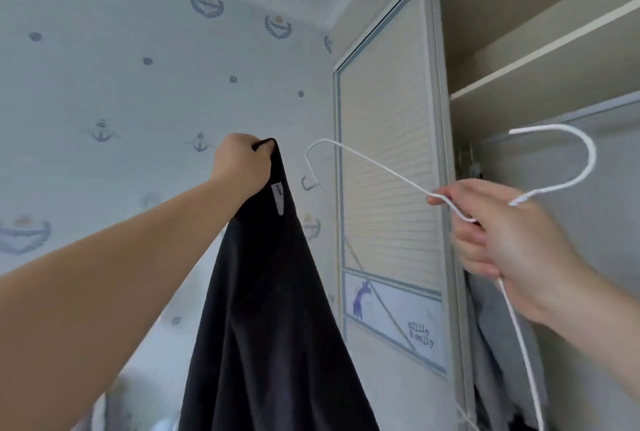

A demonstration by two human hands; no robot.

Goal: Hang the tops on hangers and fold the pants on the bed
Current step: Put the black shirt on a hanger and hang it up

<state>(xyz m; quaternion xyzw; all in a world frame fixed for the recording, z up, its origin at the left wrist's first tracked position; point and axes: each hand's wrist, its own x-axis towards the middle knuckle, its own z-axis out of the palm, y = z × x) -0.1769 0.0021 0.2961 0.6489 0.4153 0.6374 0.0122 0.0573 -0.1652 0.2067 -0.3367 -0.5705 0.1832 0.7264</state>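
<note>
Black top (270, 309) hangs from the clenched left hand (242, 167); right hand (502, 233) grips a white hanger (381, 167) beside it.

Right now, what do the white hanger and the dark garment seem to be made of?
The white hanger: probably coated metal wire, thin, smooth, holding tight bends. The dark garment: soft matte fabric, likely a knit, draping in loose folds below the left hand.
</note>
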